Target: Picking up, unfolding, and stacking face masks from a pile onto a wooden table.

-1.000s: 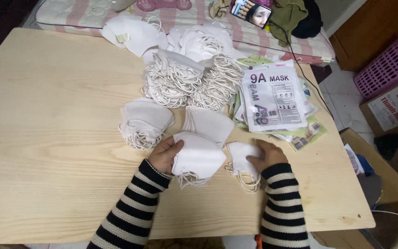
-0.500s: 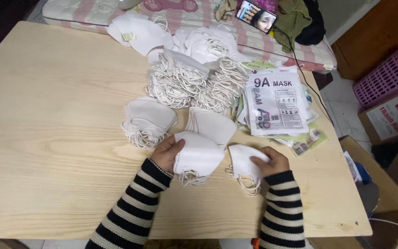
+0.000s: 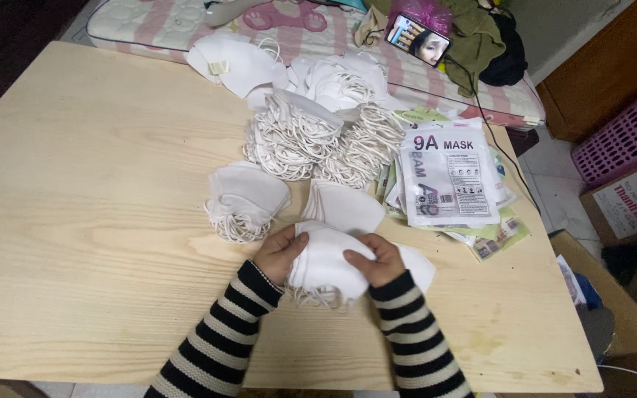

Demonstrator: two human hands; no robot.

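Both hands, left (image 3: pixel 280 254) and right (image 3: pixel 374 259), clamp the mask stack (image 3: pixel 324 259) between them (loops toward the person).

we see a pale wooden table (image 3: pixel 97 221) with visible grain, filling most of the view. on it, near the middle, lies a small stack of white folded masks (image 3: pixel 245 195) with their ear loops spilling toward the near edge, and just beside it to the right a second fanned stack of masks (image 3: pixel 344 206). behind these sits a large heap of masks with tangled white loops (image 3: pixel 318 133), reaching toward the far edge. to the right lies a pile of flat printed mask packets (image 3: pixel 447 177), overlapping each other, close to the table's right edge. nearest us, another bundle of white masks (image 3: pixel 329 265) rests on the wood.
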